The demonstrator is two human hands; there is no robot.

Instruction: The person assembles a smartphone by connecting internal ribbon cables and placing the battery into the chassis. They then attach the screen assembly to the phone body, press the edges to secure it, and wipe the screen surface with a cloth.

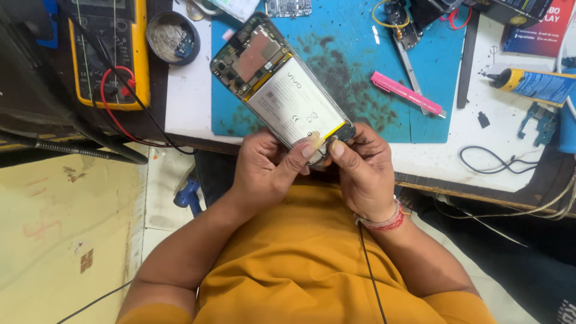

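gripping the opened phone (282, 84) by its near edge, both hands (264, 171) (363, 171) closed, above the blue mat (354, 66).

Head view, steeply downward (close)

A white counter (186, 102) with a dark front edge is seen across the upper part of the view. A blue work mat (348, 66), stained with dark smudges, is laid on it. To the left, a darker surface (157, 90) is set against the white top. Below the counter, a floor of pale tiles (162, 198) is visible, and a large yellowish sheet (60, 240), marked with faint reddish stains, is spread over the floor at lower left. Even, soft light is cast over everything; no hard shadows are noted. Walls and windows are not shown.
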